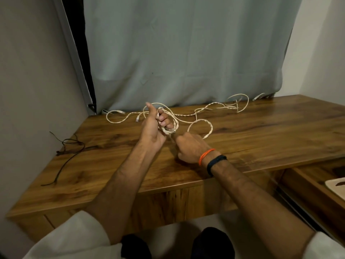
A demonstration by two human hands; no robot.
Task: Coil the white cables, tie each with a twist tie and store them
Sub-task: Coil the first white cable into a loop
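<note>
On the glossy wood-grain tabletop (242, 139) before a grey curtain (186, 53), the left hand (153, 128) curls round twisted white cable (203, 107) loops (thumb raised), while the right hand (190, 148) is fisted, its hold unclear.

The white cable (199, 128) in my left hand (153, 128) looks braided — a twisted, rope-like weave, matt rather than shiny, with small pale plastic-looking ends. Under it the table (261, 131) is wood with a dark, streaked grain and a smooth finish that catches a soft sheen near the far edge. The dark ties (69, 146) on my left look thin, matt and wiry. Behind, the curtain (186, 53) is plain grey-green cloth, matt, softly creased. On my right wrist sit an orange cord (206, 155) and a black band (216, 163) — dull, rubbery-looking. My sleeves (74, 238) are pale cloth.
</note>
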